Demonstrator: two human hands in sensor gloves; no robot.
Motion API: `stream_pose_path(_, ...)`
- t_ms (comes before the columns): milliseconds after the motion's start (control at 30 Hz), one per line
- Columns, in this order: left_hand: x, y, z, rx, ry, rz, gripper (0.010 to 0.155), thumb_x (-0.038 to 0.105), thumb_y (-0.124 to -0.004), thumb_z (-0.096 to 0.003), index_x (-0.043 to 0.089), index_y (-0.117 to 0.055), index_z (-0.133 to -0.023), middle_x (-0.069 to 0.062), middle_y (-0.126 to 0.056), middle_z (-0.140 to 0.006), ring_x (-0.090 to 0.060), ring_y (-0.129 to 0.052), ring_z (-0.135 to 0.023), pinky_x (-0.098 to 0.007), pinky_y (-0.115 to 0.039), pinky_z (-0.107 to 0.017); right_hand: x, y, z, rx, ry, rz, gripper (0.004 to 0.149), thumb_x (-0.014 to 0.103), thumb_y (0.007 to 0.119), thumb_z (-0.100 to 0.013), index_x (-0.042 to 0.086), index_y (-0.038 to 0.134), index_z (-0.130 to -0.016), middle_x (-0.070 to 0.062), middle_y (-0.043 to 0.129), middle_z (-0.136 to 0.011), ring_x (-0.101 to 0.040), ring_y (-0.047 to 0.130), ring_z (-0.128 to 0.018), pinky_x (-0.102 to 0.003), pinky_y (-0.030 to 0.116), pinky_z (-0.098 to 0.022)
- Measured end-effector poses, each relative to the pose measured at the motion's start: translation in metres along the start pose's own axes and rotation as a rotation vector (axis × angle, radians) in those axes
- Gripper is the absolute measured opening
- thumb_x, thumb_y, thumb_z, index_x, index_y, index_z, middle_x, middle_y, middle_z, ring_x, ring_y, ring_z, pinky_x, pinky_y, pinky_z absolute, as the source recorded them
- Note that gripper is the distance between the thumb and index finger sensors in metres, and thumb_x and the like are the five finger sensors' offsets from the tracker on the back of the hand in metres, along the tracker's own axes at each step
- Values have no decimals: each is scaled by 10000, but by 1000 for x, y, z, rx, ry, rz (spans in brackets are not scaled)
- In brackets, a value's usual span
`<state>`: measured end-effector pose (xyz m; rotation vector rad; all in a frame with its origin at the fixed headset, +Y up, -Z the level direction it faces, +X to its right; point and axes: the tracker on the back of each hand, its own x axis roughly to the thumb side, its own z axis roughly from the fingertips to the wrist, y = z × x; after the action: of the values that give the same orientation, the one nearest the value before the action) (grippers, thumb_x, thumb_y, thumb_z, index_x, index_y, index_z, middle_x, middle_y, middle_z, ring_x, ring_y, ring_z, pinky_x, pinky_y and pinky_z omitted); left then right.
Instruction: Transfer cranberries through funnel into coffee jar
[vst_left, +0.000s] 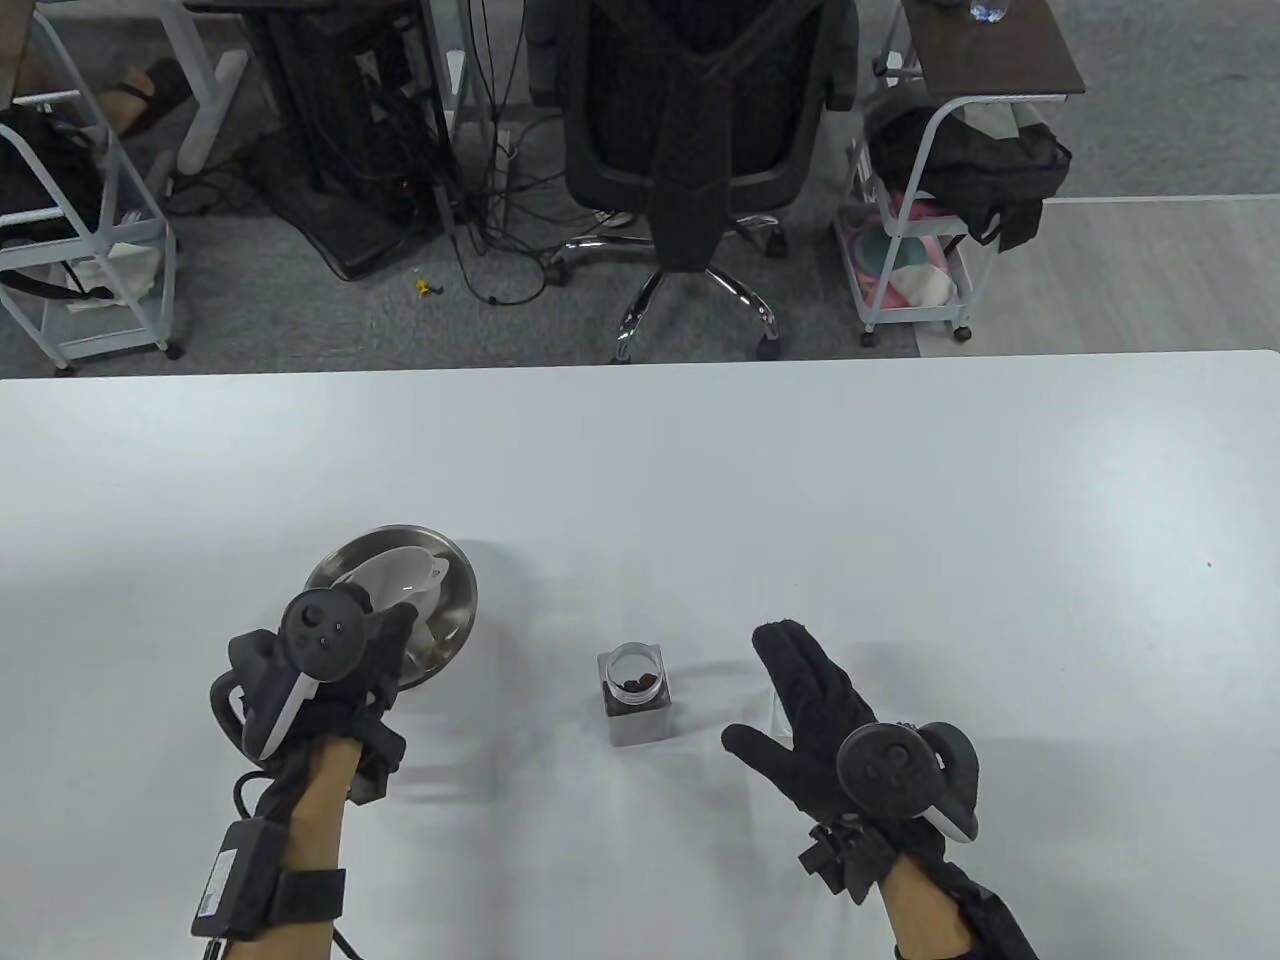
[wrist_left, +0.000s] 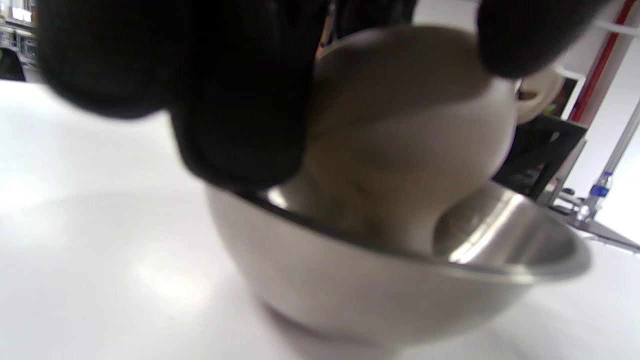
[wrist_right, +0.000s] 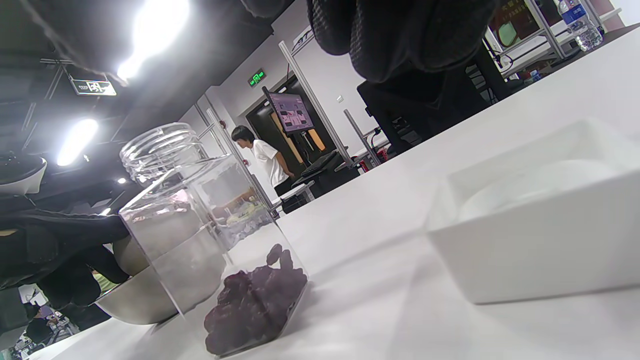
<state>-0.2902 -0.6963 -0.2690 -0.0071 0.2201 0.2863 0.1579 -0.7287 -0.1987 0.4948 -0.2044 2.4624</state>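
White table (vst_left: 900, 480): left hand (vst_left: 330, 650) grips funnel (vst_left: 400, 575); right hand (vst_left: 815, 700) spread, unlabelled jar (vst_left: 633, 693).

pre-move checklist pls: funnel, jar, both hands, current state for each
1. Funnel lies in the steel bowl, off the jar: ok.
2. Left hand on the funnel, fingers over it; firm grip: cannot tell.
3. Jar upright, mouth uncapped: ok.
4. Cranberries at the jar's bottom: ok.
5. Right hand holds nothing, fingers spread, apart from the jar: ok.
6. White square dish right of the jar; any cranberries left in it: cannot tell.
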Motion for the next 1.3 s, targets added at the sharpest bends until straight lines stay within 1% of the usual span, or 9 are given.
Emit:
stream_pose_path(100,3,0,-1,-20,1,-15,714,633,-693,-524,81,-747,-973,-359,-913,-821,-341,-1080,-368,-453,-894,-284,0,0,0,-1,-1,0,878,700,679,-551,278,245,-1186,-208,414,-1238,-452,641,-1093,-591,636,-739)
stream_pose_path(300,6,0,-2,-31,-12,-47,730,625,-689,-528,80,-710,-1014,-355,-895,-844,-344,-1075,-394,-465,-889,-298,0,-1,0,-4,-1,-2,875,701,677,-551,281,246,-1186,-211,414,-1237,-453,641,-1092,-591,634,-740)
stream_pose_path(500,6,-1,-2,-32,-22,-52,778,624,-686,-530,69,-642,-1072,-362,-872,-866,-358,-1070,-411,-473,-885,-310,0,-1,1,-4,-3,-2,875,700,678,-552,281,244,-1186,-209,414,-1238,-454,640,-1093,-591,635,-740)
stream_pose_path(967,5,0,0,-26,-26,-33,811,623,-683,-530,60,-565,-1102,-369,-834,-898,-375,-1067,-436,-480,-883,-323,0,-1,1,-6,-6,-4,874,702,677,-550,284,246,-1185,-209,413,-1238,-453,640,-1092,-591,635,-740)
stream_pose_path(1300,5,0,2,-12,-40,-35,808,625,-680,-530,66,-567,-1101,-369,-814,-915,-384,-1064,-451,-485,-880,-332,0,0,1,-5,-7,-4,873,701,677,-552,283,247,-1185,-210,412,-1239,-454,639,-1092,-591,634,-740)
